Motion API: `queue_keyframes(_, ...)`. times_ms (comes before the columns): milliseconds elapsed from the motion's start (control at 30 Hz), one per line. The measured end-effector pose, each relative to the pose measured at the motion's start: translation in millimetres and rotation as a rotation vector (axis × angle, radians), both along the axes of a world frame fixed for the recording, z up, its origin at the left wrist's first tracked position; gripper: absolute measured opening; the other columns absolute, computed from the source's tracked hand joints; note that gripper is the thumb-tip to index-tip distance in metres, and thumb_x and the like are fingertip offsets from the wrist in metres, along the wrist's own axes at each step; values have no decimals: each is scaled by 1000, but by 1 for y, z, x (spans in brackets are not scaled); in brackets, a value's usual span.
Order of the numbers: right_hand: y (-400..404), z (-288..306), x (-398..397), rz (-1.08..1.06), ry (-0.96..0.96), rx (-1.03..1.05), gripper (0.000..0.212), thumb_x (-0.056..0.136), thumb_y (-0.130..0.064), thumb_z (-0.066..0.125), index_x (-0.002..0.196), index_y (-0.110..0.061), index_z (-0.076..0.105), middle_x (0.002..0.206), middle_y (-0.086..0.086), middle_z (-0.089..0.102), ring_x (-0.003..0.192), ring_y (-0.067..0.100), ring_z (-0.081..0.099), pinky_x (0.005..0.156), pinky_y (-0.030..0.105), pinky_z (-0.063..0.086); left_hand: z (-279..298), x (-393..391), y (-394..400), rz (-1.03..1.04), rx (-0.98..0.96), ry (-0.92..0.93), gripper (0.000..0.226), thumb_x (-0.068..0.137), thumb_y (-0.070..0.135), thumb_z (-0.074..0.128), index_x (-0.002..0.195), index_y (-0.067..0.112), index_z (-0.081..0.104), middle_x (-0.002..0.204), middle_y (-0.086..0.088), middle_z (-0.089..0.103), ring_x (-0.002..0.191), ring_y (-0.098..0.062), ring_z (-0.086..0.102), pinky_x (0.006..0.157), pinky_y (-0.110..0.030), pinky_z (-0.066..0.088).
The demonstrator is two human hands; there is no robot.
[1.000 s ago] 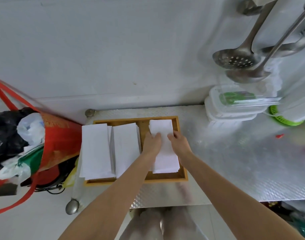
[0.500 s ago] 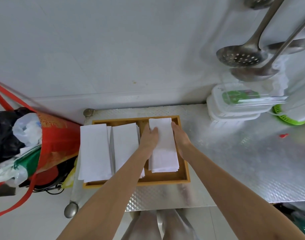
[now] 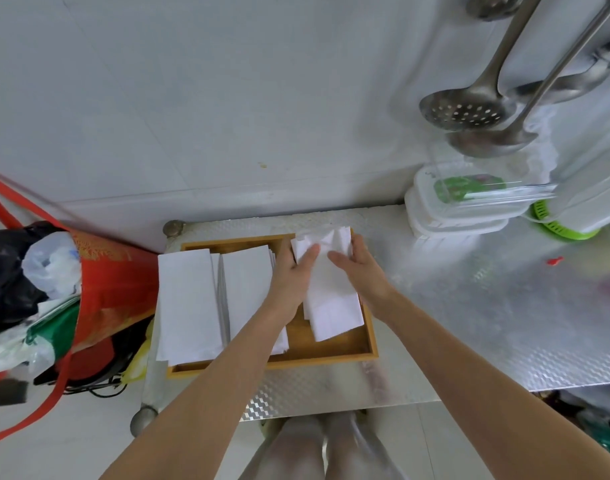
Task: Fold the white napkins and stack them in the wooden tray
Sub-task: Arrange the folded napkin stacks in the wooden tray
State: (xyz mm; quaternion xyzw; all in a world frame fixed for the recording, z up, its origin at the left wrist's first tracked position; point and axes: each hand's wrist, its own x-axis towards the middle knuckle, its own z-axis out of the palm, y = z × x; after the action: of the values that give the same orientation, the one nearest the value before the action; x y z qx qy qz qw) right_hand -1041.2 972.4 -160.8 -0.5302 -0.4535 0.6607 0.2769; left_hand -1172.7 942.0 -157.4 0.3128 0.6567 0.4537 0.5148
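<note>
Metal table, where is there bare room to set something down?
Bare metal table lies right of the wooden tray, before the plastic containers. A narrower strip runs along the near edge. The tray itself is crowded with napkin stacks and both hands.
</note>
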Motion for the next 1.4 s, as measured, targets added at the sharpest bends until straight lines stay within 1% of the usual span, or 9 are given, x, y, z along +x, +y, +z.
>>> queue_keyframes(200,0,16,8,67,-95,260,34,93,-4,49,124,-14,43,117,18,55,107,32,56,93,49,50,27,-7,-1,-75,322,76,25,93,25,60,106,41,46,101,16,62,91,-4,64,69,-19,54)
queue_keyframes(400,-19,12,1,80,-113,314,49,86,5,54,132,-5,39,121,12,55,112,17,55,89,18,49,6,-2,-14,-212,242,175,75,81,13,75,138,30,29,120,7,51,105,9,52,76,-7,48)
queue_keyframes(600,-23,2,7,1,-107,336,55,89,-1,60,137,-10,33,128,8,51,114,11,54,95,22,49,-11,5,-8,-284,235,197,89,78,13,77,144,28,20,111,28,47,103,23,48,71,1,42)
queue_keyframes(767,-16,3,10,36,-64,364,57,86,-2,66,134,-12,35,122,1,54,111,4,56,89,18,50,-9,3,0,-249,296,232,77,65,39,85,126,38,38,105,37,54,105,17,52,68,1,43)
queue_keyframes(967,-5,1,16,125,-157,273,40,95,-7,53,133,-14,43,123,2,57,113,11,55,95,24,48,-11,-3,6,-251,177,249,36,80,38,74,107,42,51,93,28,60,87,17,58,60,-4,46)
queue_keyframes(1033,-4,1,18,101,-217,234,26,98,-20,51,122,-12,49,111,3,61,101,15,61,84,29,54,-8,-6,12,-172,146,172,23,81,36,74,96,38,57,87,19,65,78,10,63,55,-7,48)
queue_keyframes(1167,-7,-3,12,20,-323,147,20,98,-38,44,104,-20,49,91,-2,62,75,7,63,56,18,46,-9,-9,18,-95,-91,-34,28,79,42,74,99,28,60,94,7,70,80,-8,68,57,-18,50)
queue_keyframes(1300,-21,-24,0,-19,-400,-110,26,101,-34,37,113,-14,49,103,9,62,90,22,63,71,35,54,-26,-1,14,-69,-383,95,51,91,49,55,129,17,44,111,-1,58,93,-17,59,77,-32,47)
queue_keyframes(1400,-25,-30,-6,13,-470,-102,29,102,-26,34,125,-12,44,116,10,59,99,25,60,85,40,52,-31,1,7,-78,-365,223,51,99,46,38,141,16,33,128,-7,51,109,-22,54,88,-37,45)
